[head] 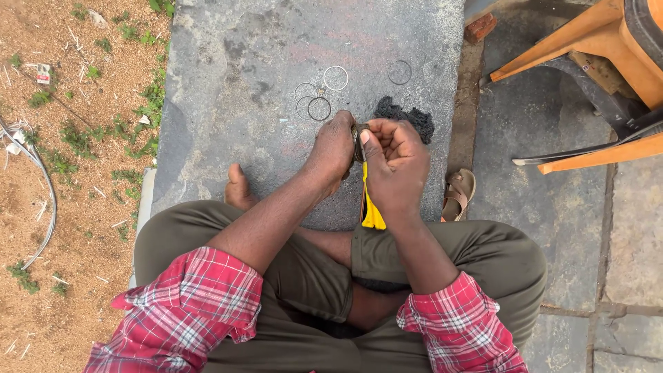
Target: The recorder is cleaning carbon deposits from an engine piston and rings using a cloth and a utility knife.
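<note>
On the grey stone slab (228, 138), a seated person works with both hands close together; the left hand (333, 146) is curled shut around a small dark part, and the right hand (395, 162) has its fingers (368, 141) pinched on a yellow-handled tool (371, 207) (its tip hidden between the hands); wire rings (319, 108) and a black tangled clump (407, 116) lie just beyond; the step looks like fitting, calling for steady pressure.

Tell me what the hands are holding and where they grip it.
Right hand holds yellow-handled pliers near the head; left hand closes at the tip, contents hidden.
</note>
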